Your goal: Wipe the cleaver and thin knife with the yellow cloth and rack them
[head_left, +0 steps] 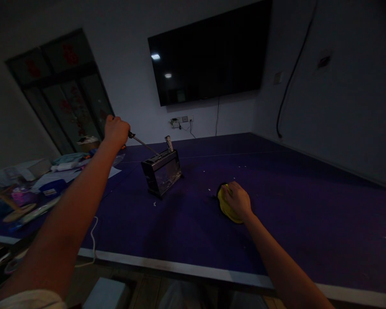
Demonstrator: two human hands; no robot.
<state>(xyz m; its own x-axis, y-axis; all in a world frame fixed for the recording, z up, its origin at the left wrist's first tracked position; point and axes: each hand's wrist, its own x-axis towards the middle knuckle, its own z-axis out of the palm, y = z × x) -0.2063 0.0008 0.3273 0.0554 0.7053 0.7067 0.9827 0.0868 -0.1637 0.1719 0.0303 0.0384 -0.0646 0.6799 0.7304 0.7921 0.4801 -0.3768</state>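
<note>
My left hand (116, 130) is closed round the dark handle of a thin metal rod (144, 144). The rod slants down to the right, and its far end meets the top of a black and silver box (167, 174) shaped like a toaster. A pale patterned piece (169, 143) sticks up from the box's far end. On the table to the right, my right hand (239, 199) presses down on a bunched yellow cloth (227, 208) with a dark edge, its fingers gripping it. Small white bits (209, 189) lie around the cloth and the box.
The purple table (199, 240) has a white front edge. Papers, a blue container (53, 187), a wooden-handled item (17, 212) and other clutter crowd its left side. A white cord (94, 240) hangs over the front edge. Behind are a wall-mounted television (212, 56) and sockets (184, 119).
</note>
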